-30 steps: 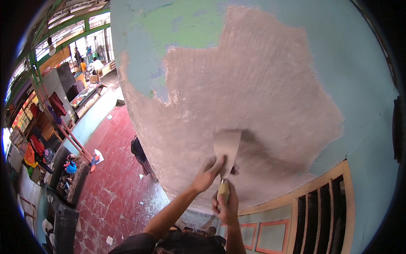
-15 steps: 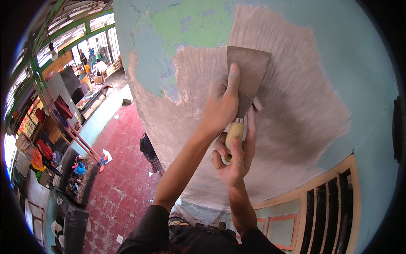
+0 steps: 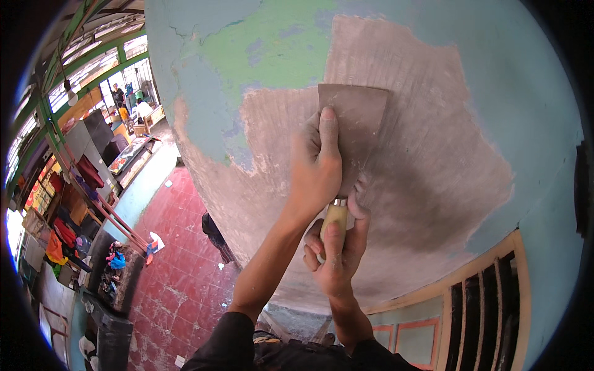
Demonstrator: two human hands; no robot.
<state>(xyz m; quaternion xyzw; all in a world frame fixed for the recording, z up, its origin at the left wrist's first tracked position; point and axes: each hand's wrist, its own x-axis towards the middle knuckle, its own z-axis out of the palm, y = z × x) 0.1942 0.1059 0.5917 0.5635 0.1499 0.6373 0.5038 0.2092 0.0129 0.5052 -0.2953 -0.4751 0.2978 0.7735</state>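
A wide putty knife (image 3: pixel 362 120) with a grey blade and a pale wooden handle lies against the bare, grey-brown patch (image 3: pixel 427 117) of the wall. My left hand (image 3: pixel 317 162) grips the blade along its left side, thumb pressed on its face, the other fingers mostly hidden behind. Lower down, my right hand (image 3: pixel 337 253) is wrapped round the handle, with fingertips reaching up to the base of the blade. Both hands look dusty. Around the patch the wall (image 3: pixel 520 86) carries blue paint, with a green area (image 3: pixel 272 55) at upper left.
At lower right is a wooden-framed opening (image 3: pixel 520 297) with dark upright slats. A red tiled floor (image 3: pixel 167 278) lies below on the left. Beyond it are pink poles (image 3: pixel 120 213), piled clothes (image 3: pixel 59 238) and a dark bench (image 3: pixel 108 334). People (image 3: pixel 124 111) are far off at upper left.
The putty knife and both hands have moved slightly down the wall, toward me. My view has shifted a little too.
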